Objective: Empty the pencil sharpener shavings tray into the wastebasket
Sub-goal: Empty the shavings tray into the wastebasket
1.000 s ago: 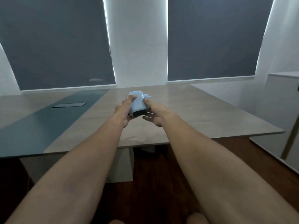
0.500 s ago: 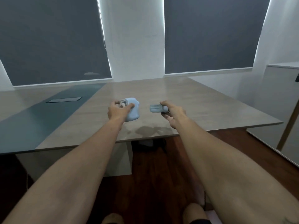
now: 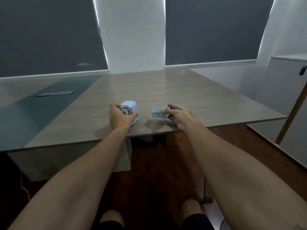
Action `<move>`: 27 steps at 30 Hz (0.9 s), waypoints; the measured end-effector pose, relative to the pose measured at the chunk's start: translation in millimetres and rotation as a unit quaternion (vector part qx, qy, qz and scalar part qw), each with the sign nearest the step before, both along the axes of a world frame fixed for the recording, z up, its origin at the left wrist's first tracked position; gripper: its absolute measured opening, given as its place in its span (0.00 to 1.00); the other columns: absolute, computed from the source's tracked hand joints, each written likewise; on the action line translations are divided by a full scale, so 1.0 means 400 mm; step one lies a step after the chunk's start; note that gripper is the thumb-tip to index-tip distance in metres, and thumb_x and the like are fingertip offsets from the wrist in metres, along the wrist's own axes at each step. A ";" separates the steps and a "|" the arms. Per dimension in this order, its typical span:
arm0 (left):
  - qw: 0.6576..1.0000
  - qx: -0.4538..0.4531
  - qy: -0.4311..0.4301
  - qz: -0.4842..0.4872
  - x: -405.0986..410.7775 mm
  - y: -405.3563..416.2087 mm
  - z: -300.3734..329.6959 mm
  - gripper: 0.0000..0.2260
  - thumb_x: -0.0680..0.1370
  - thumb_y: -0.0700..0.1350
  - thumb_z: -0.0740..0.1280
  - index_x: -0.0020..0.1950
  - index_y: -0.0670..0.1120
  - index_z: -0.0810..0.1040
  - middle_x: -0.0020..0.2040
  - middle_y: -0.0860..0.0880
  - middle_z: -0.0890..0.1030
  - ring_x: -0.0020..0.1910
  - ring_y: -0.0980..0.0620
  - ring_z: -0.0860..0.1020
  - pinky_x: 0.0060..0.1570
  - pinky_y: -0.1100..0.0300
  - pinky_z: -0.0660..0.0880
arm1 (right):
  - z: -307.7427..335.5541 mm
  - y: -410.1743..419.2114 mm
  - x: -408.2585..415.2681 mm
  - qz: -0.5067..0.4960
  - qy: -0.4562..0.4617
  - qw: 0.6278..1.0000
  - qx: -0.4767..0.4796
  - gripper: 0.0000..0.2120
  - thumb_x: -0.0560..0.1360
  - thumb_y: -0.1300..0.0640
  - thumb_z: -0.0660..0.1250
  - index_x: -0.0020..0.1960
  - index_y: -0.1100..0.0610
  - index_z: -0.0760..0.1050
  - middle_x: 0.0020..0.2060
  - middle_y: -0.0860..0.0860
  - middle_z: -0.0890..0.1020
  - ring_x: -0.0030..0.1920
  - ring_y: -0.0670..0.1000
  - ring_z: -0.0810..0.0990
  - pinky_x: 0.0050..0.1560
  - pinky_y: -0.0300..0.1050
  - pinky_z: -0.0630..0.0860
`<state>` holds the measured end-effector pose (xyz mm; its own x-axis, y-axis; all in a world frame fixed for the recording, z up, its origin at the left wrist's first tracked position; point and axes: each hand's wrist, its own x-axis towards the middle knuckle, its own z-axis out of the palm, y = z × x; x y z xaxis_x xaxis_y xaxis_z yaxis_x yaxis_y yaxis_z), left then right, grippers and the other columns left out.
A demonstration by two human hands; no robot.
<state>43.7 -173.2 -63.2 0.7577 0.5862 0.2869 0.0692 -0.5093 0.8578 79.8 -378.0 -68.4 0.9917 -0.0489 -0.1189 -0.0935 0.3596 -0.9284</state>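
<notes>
Down at the bottom you can see the person's knees and a dark wood floor. No wastebasket shows anywhere in this view, so the dumping part is not done yet.

Next come two bare arms reaching out over the near edge of a big wooden table. The right hand holds the shavings tray pinched in its fingers. It is a small, pale blue drawer, held just above the table and well apart from the sharpener. I cannot tell if there are shavings inside it.

The left hand is wrapped around the pencil sharpener. That is a little light blue box with round corners and a small panda picture on its front. It looks to be resting on the table, near the front edge.

So the tray is out of the sharpener, and that step is done. Still left: take the tray to the wastebasket, tip it, and likely slide it back in.

Farther off, the table has a dark green strip, and behind it are two big grey window blinds
</notes>
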 end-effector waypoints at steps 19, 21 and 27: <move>0.951 0.033 0.051 -0.302 -0.074 -0.486 0.155 0.27 0.74 0.60 0.65 0.63 0.41 0.79 0.63 0.43 0.80 0.64 0.42 0.76 0.60 0.54 0.71 | 0.094 -0.490 -0.307 -0.092 -0.048 0.992 -0.072 0.17 0.66 0.73 0.75 0.51 0.60 0.79 0.56 0.61 0.81 0.55 0.57 0.81 0.60 0.50 0.79; 0.935 0.021 0.065 -0.347 -0.091 -0.574 0.122 0.27 0.76 0.60 0.63 0.63 0.41 0.79 0.64 0.42 0.80 0.64 0.42 0.76 0.61 0.54 0.70 | 0.073 -0.567 -0.358 -0.107 -0.036 0.991 -0.078 0.17 0.66 0.73 0.74 0.52 0.60 0.79 0.55 0.59 0.81 0.54 0.55 0.82 0.58 0.49 0.80; 0.896 0.004 0.103 -0.432 -0.162 -0.774 0.011 0.23 0.79 0.58 0.62 0.60 0.41 0.80 0.61 0.40 0.81 0.63 0.42 0.76 0.55 0.58 0.69 | -0.016 -0.741 -0.482 -0.152 0.029 0.983 -0.104 0.18 0.66 0.71 0.75 0.54 0.60 0.79 0.52 0.57 0.82 0.55 0.54 0.81 0.41 0.41 0.81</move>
